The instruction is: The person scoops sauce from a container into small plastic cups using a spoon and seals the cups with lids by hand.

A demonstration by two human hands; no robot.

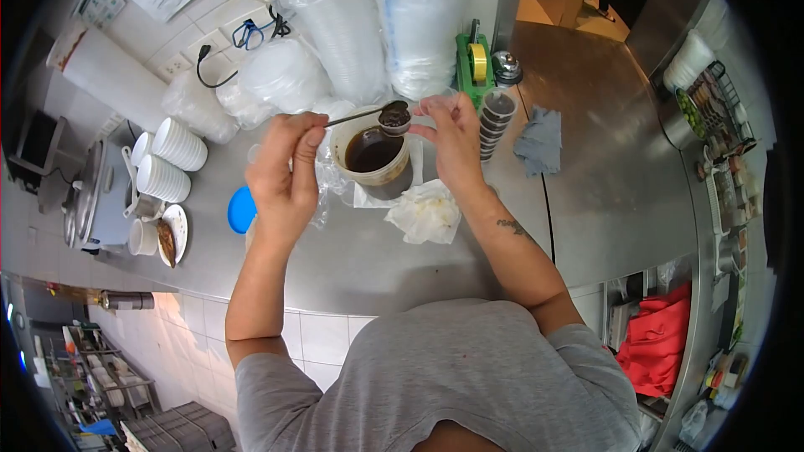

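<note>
A spoon [360, 116] is pinched in my left hand [286, 159], its bowl at a small clear cup [394, 124] with dark contents. My right hand [453, 138] holds that cup between thumb and fingers. Both are over the right rim of a white tub [383, 177] of dark brown liquid, which stands on the steel counter. A crumpled whitish cloth or paper [425, 212] lies in front of the tub. Just right of my right hand rises a stack of small cups [496, 121].
Bagged plastic containers [335, 25] line the wall behind. A green tape dispenser [476, 67], a bell [507, 67] and a grey cloth [538, 141] are at the right. At the left are a blue lid [242, 209], stacked white cups [164, 178] and a plate [177, 230].
</note>
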